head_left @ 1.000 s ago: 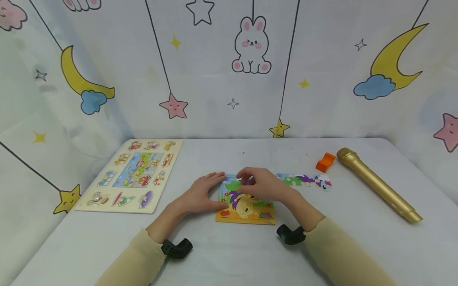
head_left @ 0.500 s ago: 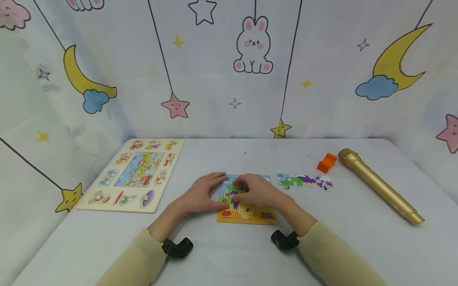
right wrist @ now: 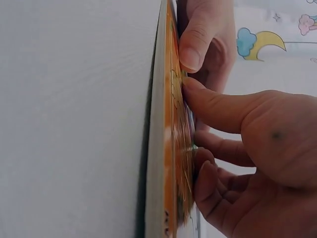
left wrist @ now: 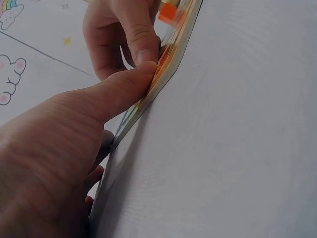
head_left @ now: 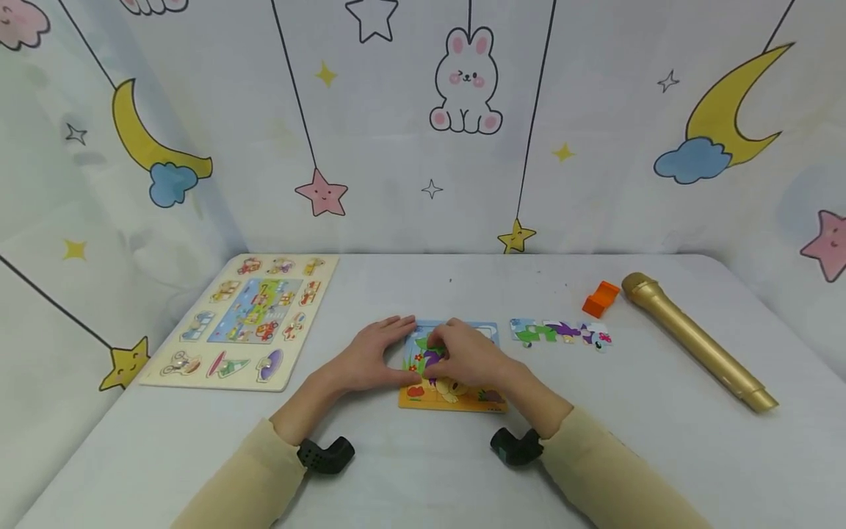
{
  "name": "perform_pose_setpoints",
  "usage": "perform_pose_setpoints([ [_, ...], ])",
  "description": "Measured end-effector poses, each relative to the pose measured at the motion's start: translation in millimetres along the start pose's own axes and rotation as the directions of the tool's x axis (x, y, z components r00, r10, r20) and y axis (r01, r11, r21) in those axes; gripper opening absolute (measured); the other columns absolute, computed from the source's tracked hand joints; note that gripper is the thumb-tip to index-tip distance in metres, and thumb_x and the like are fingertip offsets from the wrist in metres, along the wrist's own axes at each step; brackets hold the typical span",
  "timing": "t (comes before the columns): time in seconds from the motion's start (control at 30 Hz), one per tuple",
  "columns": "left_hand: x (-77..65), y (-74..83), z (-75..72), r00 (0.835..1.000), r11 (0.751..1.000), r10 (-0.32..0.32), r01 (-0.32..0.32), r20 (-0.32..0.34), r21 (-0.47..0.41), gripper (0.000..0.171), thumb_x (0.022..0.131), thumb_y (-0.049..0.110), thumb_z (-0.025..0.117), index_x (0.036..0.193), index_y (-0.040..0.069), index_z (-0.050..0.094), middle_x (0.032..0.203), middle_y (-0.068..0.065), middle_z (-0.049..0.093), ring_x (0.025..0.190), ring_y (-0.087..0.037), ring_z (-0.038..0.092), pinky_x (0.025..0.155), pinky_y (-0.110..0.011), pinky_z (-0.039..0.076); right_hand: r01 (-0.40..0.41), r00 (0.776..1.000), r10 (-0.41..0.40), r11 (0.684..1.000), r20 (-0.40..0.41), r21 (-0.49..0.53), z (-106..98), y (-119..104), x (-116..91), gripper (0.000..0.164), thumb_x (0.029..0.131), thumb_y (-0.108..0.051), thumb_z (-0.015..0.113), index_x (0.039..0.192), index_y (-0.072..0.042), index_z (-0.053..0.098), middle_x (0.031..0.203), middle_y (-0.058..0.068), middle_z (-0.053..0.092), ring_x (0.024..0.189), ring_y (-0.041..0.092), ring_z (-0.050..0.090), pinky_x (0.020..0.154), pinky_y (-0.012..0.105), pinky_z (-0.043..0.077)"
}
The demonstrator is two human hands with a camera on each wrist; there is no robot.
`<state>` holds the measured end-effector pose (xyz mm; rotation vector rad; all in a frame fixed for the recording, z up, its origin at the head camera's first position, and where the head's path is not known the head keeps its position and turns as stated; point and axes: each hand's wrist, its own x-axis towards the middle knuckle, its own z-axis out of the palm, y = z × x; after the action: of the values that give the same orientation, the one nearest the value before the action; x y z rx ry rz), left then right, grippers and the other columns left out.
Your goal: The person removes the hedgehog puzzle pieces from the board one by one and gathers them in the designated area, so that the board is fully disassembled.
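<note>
A small jigsaw puzzle board (head_left: 423, 400) with a yellow and purple cartoon animal lies before me, orange along its near edge. My left hand (head_left: 370, 360) rests at its left side, fingers extended along the edge and thumb pressing the lower left surface. Over the middle of the board my right hand (head_left: 469, 353) curls, thumb and index fingertips close around a purple puzzle piece (head_left: 432, 356) at the picture surface. In the right wrist view, the right thumb (right wrist: 195, 87) touches the board near the left thumb (right wrist: 190, 57). The right palm covers the board's right middle.
Several loose puzzle pieces (head_left: 562, 332) lie in a row right of the board. Behind them are an orange folded block (head_left: 601, 299) and a gold microphone (head_left: 700, 342). A large wooden peg puzzle (head_left: 291, 367) lies at the left. A patterned curtain (head_left: 396, 147) hangs behind the table.
My right hand has moved left and down onto the board, its thumb and index now at the purple area near the left thumb. The left hand keeps its place.
</note>
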<state>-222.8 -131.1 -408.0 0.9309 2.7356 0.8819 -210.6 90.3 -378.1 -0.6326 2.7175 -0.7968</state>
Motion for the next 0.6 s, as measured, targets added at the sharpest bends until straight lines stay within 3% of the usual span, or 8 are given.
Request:
perform_pose_setpoints([
  [0.3,-0.1,-0.5,-1.1,1.000,1.000,0.008,-0.008,-0.006,-0.009,0.086,0.085,0.045,0.077,0.153,0.006,0.043,0.161,-0.005,0.036,0.149,-0.035,0.024,0.117,-0.060,0.021,-0.007,1.000,0.008,0.999,-0.016,0.032,0.1,-1.9,0.7,0.038,0.088,-0.026,0.081,0.115,-0.009,0.061,0.110,0.002,0.053,0.093,0.018,0.052,0.085,0.031,0.051],
  [0.6,-0.8,-2.2,0.5,1.000,1.000,-0.002,0.002,-0.007,-0.017,0.087,0.084,0.045,0.079,0.153,0.005,0.044,0.161,-0.004,0.036,0.150,-0.033,0.023,0.118,-0.057,0.018,0.083,0.995,-0.073,0.984,-0.069,0.155,2.3,3.4,0.9,0.020,0.095,-0.011,0.073,0.109,-0.008,0.059,0.091,-0.002,0.059,0.083,0.016,0.054,0.076,0.029,0.050],
])
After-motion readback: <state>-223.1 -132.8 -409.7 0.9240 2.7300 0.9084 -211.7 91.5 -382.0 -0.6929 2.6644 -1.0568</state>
